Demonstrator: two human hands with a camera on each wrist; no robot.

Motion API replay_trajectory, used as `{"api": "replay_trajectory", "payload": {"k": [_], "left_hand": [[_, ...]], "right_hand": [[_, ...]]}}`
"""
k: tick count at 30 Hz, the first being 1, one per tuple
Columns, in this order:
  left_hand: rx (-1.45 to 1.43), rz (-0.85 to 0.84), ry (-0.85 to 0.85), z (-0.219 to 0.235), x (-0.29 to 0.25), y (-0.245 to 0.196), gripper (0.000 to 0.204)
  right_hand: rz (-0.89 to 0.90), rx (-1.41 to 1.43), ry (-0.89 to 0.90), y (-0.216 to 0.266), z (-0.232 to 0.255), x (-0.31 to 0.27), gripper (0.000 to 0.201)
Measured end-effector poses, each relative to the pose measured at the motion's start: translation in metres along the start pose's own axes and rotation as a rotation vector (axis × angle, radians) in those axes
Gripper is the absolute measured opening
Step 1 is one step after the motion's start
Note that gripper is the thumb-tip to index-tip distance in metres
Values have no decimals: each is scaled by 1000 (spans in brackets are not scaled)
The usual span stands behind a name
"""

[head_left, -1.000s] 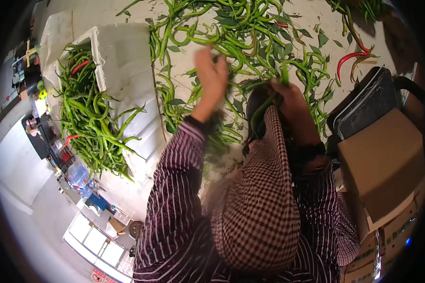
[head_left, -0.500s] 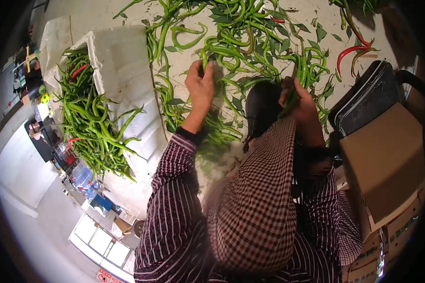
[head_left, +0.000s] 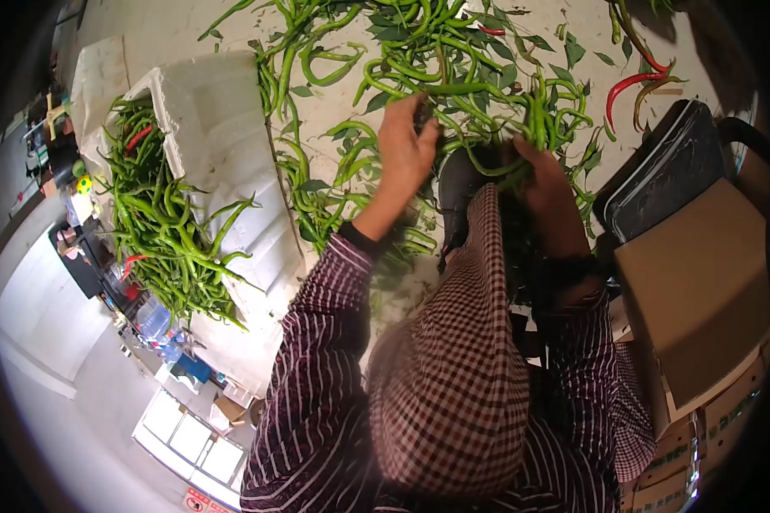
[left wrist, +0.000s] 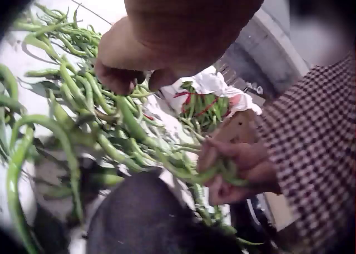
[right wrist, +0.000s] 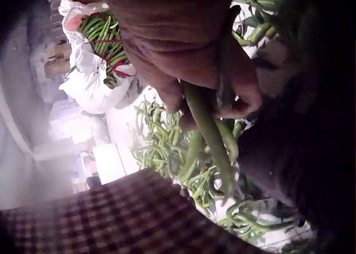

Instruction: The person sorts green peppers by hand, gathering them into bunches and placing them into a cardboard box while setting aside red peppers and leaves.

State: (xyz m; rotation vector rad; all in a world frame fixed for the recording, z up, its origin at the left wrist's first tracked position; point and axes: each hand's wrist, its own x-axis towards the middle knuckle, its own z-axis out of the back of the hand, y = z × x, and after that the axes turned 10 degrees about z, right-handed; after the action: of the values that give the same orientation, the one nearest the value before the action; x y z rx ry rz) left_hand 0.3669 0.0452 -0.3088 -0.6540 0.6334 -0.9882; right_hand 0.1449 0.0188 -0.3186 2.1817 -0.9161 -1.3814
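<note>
Green peppers [head_left: 402,56] with leaves lie spread over the pale table. The left hand [head_left: 402,158] is over their near edge, and in the left wrist view this hand [left wrist: 130,56] pinches the end of a long green pepper [left wrist: 130,120]. Right of it, the right hand [head_left: 549,192] grips several green peppers [head_left: 536,124]; the left wrist view shows that hand [left wrist: 242,170] with its fingers curled round them. In the right wrist view, a thick green pepper [right wrist: 208,129] sticks out from under the right hand [right wrist: 183,53], whose palm is hidden.
A white foam box [head_left: 218,111] heaped with green peppers [head_left: 175,231] lies at the left. On the right are a dark padded chair [head_left: 667,171] and a cardboard box [head_left: 693,274]. A white bag [right wrist: 97,92] of peppers shows in the right wrist view.
The left hand has moved right, towards the right hand, after reaching down to a pepper farther left. The right hand has turned and shifted slightly, with peppers in its grip.
</note>
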Motion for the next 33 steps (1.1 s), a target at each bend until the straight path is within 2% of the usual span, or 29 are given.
{"api": "replay_trajectory", "payload": {"k": [1, 2, 4, 9, 11, 12, 15, 16, 17, 19, 20, 22, 23, 24, 25, 27, 29, 30, 33], "left_hand": [[105, -69, 7, -2, 8, 6, 30], [104, -68, 12, -11, 15, 9, 30], [393, -274, -80, -25, 26, 8, 36], [548, -188, -45, -50, 39, 15, 40], [599, -287, -18, -52, 42, 16, 33], [506, -297, -12, -49, 35, 4, 25], [375, -269, 223, -42, -6, -23, 20], [196, -334, 242, -44, -21, -20, 19], [201, -332, 239, -43, -33, -16, 19], [231, -323, 424, -32, -43, -32, 14], [197, -271, 574, -21, -35, -33, 21], [167, -168, 483, -11, -10, -9, 28], [236, -142, 257, -6, 5, 11, 30], [303, -117, 27, 1, 19, 26, 33], [477, -16, -32, 12, 29, 29, 38], [574, -13, -40, 14, 36, 53, 44], [411, -16, 89, 6, 37, 67, 47], [367, -67, 55, 2, 32, 64, 40], [324, -53, 42, -5, 24, 69, 29]], "right_hand": [[66, -204, 81, 2, 4, -3, 21], [64, -204, 76, 1, 3, -3, 21], [-86, 255, -163, -5, -8, 0, 17], [-74, 382, -188, -10, 8, -1, 18], [-88, 411, -196, -11, 14, 3, 20], [-48, 421, -182, -16, 19, 5, 22], [-18, 436, -155, -10, 12, 2, 26], [-25, 437, -149, -1, 4, -2, 28], [-28, 439, -144, 9, -4, -8, 28], [-68, 140, -42, 29, -22, -20, 25], [-67, 138, -42, 23, -16, -18, 25], [-80, 166, -105, 4, 4, -9, 20], [-80, 169, -107, 2, 10, -10, 20], [-98, 300, -160, 2, 13, -10, 17], [-119, 430, -211, 1, 15, -9, 15], [-129, 440, -202, 0, 15, -8, 13], [-134, 444, -201, 1, 16, -7, 12], [-124, 446, -176, 1, 14, -7, 12], [-118, 383, -102, -8, 16, -10, 14]]}}
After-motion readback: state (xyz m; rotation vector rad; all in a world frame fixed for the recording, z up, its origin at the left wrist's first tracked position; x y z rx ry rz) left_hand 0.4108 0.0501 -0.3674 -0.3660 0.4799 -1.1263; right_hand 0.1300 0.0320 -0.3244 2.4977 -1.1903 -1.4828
